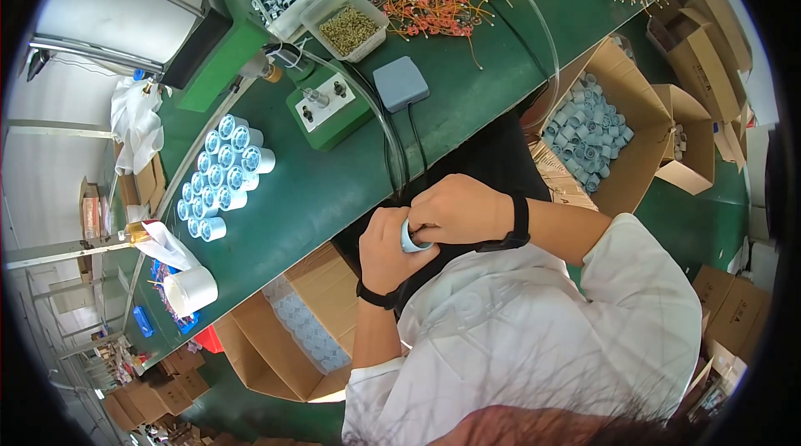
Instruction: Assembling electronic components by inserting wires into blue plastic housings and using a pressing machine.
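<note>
Close to my body, just off the near edge of the green table [288, 221], my left hand [385, 250] is wrapped round a light blue cylindrical plastic part [407, 239]. Its round open end faces up toward my right hand [463, 208]. The bent fingers of that hand are pressed together at the opening, and their tips are hidden. Whether they pinch something small there cannot be made out. On the table to the left stand several matching light blue and white cylinders [225, 164], grouped in rows.
A green press [219, 50] stands over a green block fixture [331, 108], beside a grey box with a cable [400, 83]. Behind are tubs of small metal parts [345, 25] and a heap of orange wires [434, 0]. Cartons [638, 137] flank me; the right one holds light blue cylinders.
</note>
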The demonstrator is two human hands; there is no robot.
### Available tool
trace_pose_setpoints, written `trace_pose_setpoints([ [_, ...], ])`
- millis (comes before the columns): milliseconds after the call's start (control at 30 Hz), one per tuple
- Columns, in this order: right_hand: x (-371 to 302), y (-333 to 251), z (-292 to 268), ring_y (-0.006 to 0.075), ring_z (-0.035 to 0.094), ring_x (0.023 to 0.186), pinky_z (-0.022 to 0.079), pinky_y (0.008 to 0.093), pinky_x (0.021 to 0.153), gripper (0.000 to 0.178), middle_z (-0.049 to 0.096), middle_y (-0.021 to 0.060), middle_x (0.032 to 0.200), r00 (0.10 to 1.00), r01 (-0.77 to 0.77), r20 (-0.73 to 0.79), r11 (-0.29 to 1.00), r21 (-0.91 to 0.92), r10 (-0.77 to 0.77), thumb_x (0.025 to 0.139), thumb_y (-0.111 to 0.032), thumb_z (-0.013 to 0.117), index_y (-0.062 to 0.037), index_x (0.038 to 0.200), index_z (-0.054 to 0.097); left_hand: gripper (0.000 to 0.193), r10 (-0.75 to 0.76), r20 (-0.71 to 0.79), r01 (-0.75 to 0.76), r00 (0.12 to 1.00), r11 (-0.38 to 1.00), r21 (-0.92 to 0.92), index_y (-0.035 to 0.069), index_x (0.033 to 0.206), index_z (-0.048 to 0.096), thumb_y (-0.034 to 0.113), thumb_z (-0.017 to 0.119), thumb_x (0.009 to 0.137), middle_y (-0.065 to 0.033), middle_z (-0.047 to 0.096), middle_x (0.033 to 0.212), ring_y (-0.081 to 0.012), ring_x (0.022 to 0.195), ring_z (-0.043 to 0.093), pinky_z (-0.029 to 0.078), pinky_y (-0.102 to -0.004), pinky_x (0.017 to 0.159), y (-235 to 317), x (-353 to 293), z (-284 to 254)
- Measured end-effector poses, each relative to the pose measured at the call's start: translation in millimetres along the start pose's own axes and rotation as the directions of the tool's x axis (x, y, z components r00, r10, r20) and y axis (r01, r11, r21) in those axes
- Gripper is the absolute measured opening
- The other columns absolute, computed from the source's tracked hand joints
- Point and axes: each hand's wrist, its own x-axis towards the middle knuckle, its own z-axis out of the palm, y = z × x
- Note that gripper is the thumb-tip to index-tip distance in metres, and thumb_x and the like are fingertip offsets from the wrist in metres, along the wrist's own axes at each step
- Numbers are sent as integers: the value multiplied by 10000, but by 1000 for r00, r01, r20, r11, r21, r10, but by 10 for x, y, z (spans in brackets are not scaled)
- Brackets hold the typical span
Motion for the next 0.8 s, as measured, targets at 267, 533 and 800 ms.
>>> trace_pose_setpoints([
  [267,7,75,-597,189,667,669,524,313,636,218,686,91,748,973,-222,126,940,259,195,846,-235,787,-54,968,783,545,-58,22,60,998,991,-121,54,1165,632,98,848,667,-146,636,1076,-339,951,645,544,-391,819,-5,187,-128],
  [533,-27,1379,-1087,47,456,609,353,235,549,235,542,-60,691,800,-119,-386,752,649,460,1010,-210,668,8,1004,757,470,-308,-446,106,840,900,-422,10,1275,602,114,814,868,-70,633,1095,-201,923,645,518,-303,834,-509,960,-510],
  [800,-1,1571,-957,23,442,651,342,213,580,249,557,-49,733,778,-47,-471,786,617,416,1047,-205,609,8,1045,736,383,-675,-112,318,730,480,-818,72,1235,601,370,682,1008,-20,664,1008,-119,773,572,449,-275,677,-1094,1579,-699],
])
